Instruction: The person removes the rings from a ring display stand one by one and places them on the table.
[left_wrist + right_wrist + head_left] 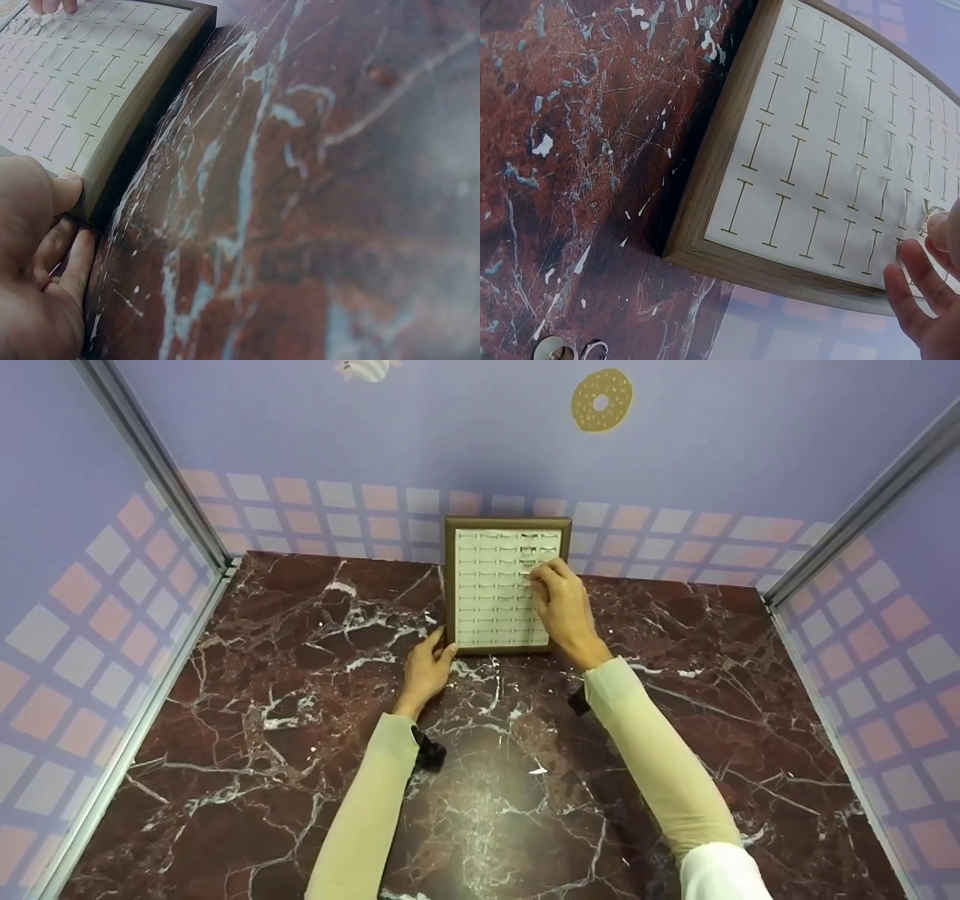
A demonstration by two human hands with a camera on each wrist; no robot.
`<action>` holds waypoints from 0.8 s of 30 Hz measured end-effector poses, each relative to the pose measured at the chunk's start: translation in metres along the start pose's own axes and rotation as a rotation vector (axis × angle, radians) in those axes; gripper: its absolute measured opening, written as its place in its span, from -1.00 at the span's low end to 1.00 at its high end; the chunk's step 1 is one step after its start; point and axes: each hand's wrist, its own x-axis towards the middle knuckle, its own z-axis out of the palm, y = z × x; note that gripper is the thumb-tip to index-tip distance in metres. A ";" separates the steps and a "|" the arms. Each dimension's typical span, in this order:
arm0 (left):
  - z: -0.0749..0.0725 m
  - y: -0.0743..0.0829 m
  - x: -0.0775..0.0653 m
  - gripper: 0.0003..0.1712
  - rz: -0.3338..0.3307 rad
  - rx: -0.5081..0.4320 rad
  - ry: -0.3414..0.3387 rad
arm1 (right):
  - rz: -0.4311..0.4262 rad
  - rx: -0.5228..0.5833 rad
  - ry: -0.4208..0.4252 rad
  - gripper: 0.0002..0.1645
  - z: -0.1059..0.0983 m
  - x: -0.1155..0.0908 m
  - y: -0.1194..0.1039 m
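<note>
Board [480, 619]: rectangular, standing tilted on the tabletop near the back wall; whether its back touches that wall cannot be told.
Frame [450, 585]: brown with a wood-like grain, square-cornered, thick along its sides.
Panel [840, 45]: white, softly rippled in places, cut with rows of I-shaped slits.
Glints [529, 550]: dark and silvery, in the slits of the upper right part; their exact form is too small to read.
Tabletop [510, 795]: glossy dark red, marbled with white and grey veins.
Back wall [480, 442]: smooth lilac, printed with pink and pale squares and a doughnut.
Left hand [429, 669]: grips the board at its lower left corner, thumb on the front of the frame, some fingers partly hidden behind its edge.
Right hand [564, 604]: in front of the panel's right half, thumb and forefinger pinching a small shiny piece [933, 216] at the slits; the piece is mostly covered by fingertips, and the hand is cut off in its wrist view.
Ring-shaped things [553, 349]: two, on the tabletop, at the lower edge of the right wrist view.
</note>
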 end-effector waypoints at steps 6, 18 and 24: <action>0.000 -0.001 0.000 -0.35 -0.002 0.005 -0.006 | -0.025 0.014 0.004 -0.87 -0.008 -0.006 0.000; 0.001 0.000 0.002 -0.35 -0.009 -0.003 -0.010 | -0.027 0.001 -0.006 -0.91 -0.022 -0.020 0.009; 0.001 -0.001 0.000 -0.35 -0.015 0.004 0.001 | -0.032 0.005 -0.010 -0.89 -0.029 -0.029 0.013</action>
